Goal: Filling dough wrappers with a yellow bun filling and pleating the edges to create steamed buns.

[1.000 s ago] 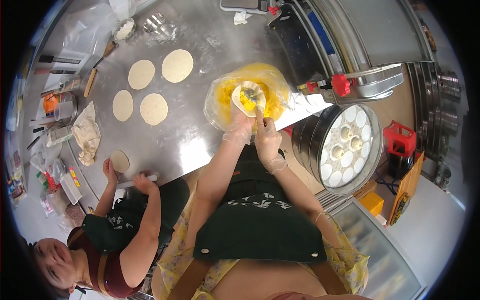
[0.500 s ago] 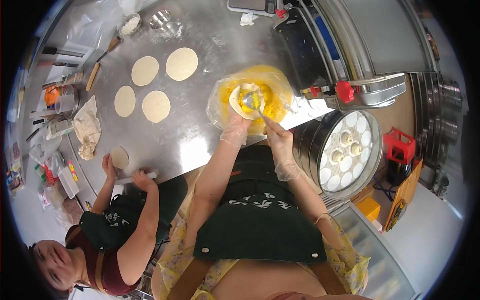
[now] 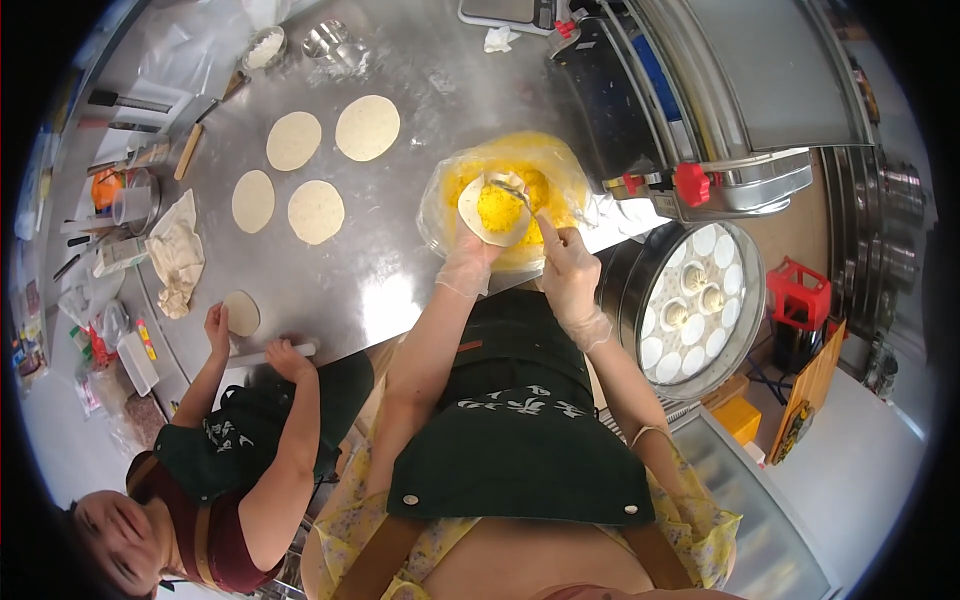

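Note:
My left hand (image 3: 472, 256), in a clear glove, cradles a round dough wrapper (image 3: 470, 212) from below. A mound of yellow filling (image 3: 500, 210) sits on the wrapper. In my gloved right hand (image 3: 570, 270) is a metal spoon (image 3: 513, 189), closed in the fingers, its bowl at the far edge of the mound. Beneath both hands a bowl (image 3: 548, 150) lined with clear plastic holds more loose yellow filling; its wall is mostly hidden by the plastic.
Several flat dough rounds (image 3: 316, 212) lie on the steel table (image 3: 380, 250). At the left a co-worker's hands (image 3: 285, 358) handle a rolling pin (image 3: 262, 356) and a dough round (image 3: 241, 314). A round steamer (image 3: 650, 300) with several white paper liners and three filled buns stands right, below a machine (image 3: 710, 180).
The spoon has shifted to the wrapper's far rim, and the yellow mound on the wrapper now shows fuller and larger. My right hand has turned and moved slightly right.

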A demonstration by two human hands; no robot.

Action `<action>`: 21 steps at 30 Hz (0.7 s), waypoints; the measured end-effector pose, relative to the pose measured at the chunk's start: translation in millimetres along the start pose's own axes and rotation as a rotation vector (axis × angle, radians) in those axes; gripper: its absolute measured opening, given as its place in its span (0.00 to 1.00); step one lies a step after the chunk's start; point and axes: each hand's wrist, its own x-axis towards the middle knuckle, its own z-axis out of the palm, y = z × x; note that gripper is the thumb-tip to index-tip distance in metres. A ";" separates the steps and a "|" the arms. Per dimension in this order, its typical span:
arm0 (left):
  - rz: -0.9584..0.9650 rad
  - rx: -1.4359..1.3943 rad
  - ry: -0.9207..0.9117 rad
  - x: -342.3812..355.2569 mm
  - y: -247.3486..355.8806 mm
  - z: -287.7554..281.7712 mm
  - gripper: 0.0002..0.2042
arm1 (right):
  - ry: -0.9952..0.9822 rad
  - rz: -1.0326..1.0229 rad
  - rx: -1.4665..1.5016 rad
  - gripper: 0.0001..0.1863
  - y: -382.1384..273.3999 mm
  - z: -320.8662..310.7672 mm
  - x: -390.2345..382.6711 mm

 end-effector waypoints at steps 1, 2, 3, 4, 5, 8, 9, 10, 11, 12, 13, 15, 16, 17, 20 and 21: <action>-0.009 0.023 0.002 -1.5 -0.3 1.2 0.21 | 0.003 0.004 -0.004 0.28 1.8 0.9 -0.9; -0.011 0.047 0.002 -3.6 1.1 4.4 0.21 | -0.047 -0.038 -0.118 0.29 3.4 3.8 -1.9; -0.010 0.049 0.000 -5.2 1.8 7.6 0.21 | -0.096 -0.079 -0.233 0.30 5.3 7.3 -3.9; -0.029 0.016 -0.008 -6.7 2.4 10.8 0.21 | -0.094 -0.079 -0.232 0.30 9.8 12.3 -11.0; -0.044 -0.019 -0.016 -7.9 3.2 11.5 0.21 | -0.076 -0.125 -0.216 0.31 11.0 15.5 -17.5; -0.035 -0.036 -0.060 -8.7 2.5 8.1 0.22 | -0.029 -0.120 -0.180 0.32 13.9 20.1 -24.6; -0.033 -0.036 -0.060 -9.1 2.8 5.4 0.22 | 0.000 -0.068 -0.162 0.32 11.2 20.0 -23.8; -0.021 -0.038 -0.065 -9.6 3.0 2.8 0.22 | -0.001 -0.070 -0.160 0.32 8.1 21.6 -25.0; -0.012 -0.039 -0.072 -8.8 3.1 3.4 0.23 | -0.004 -0.027 -0.150 0.32 4.6 23.7 -26.2; -0.011 -0.038 -0.075 -8.5 1.3 4.2 0.23 | -0.007 0.015 -0.139 0.32 0.8 26.1 -27.9; 0.029 -0.046 -0.038 -8.3 -3.6 6.6 0.23 | -0.002 0.021 -0.143 0.32 -2.0 30.6 -33.3; 0.060 -0.051 -0.004 -7.4 -8.3 11.2 0.24 | 0.002 0.073 -0.109 0.31 -4.6 39.7 -43.9; 0.084 -0.044 0.076 -10.9 -4.3 8.7 0.24 | -0.032 0.097 -0.078 0.32 -8.4 37.9 -40.2; 0.089 -0.035 0.155 -11.7 -4.1 8.2 0.23 | -0.031 0.099 -0.077 0.32 -8.7 34.4 -37.9; 0.051 -0.082 0.065 -14.3 0.0 5.6 0.23 | -0.023 0.107 -0.057 0.32 -6.4 29.1 -36.4; 0.046 -0.081 0.063 -12.7 0.3 4.5 0.23 | -0.048 0.099 -0.040 0.30 -4.3 30.3 -38.6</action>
